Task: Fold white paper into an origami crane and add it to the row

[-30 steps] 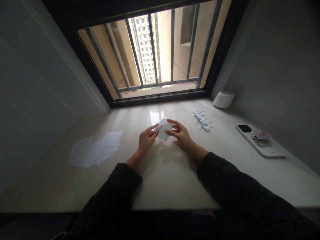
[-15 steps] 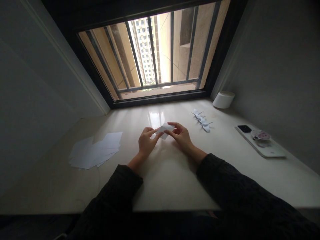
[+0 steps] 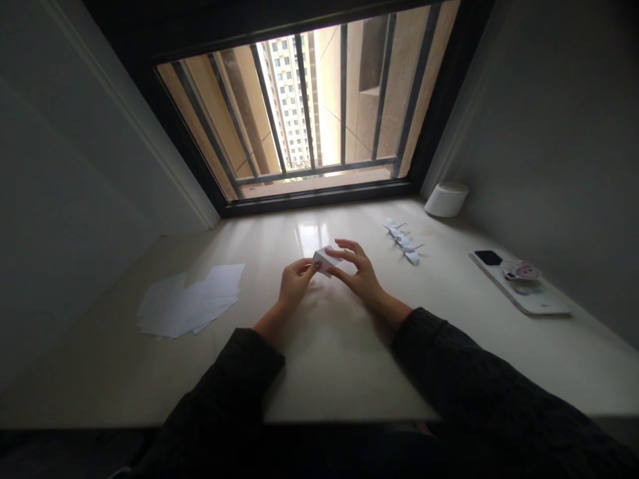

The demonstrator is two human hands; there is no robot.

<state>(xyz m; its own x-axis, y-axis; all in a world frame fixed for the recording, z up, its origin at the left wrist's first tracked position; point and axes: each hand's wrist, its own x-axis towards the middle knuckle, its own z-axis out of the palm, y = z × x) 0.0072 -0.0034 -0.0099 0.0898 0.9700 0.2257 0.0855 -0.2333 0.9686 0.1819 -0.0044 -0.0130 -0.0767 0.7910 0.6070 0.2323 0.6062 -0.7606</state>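
A small folded piece of white paper (image 3: 322, 258) is held just above the pale countertop, in the middle of the view. My left hand (image 3: 295, 281) pinches its left corner between thumb and fingers. From the other side, my right hand (image 3: 363, 274) has its index fingertip on the upper face and its thumb by the lower right edge; its other fingers are raised and spread. Several folded paper cranes (image 3: 402, 241) stand in a row beyond my right hand. To the left of my left hand lies a loose pile of white paper sheets (image 3: 192, 299).
A phone (image 3: 519, 283) with a round grip on its back lies at the right. A white cylindrical object (image 3: 446, 199) stands in the back right corner. Behind the countertop (image 3: 344, 372) is a barred window (image 3: 319, 193) with a dark frame.
My right hand has loosened its pinch at the paper's right corner, and its fingers have lifted and spread over the paper. The folded paper has turned slightly in my left hand.
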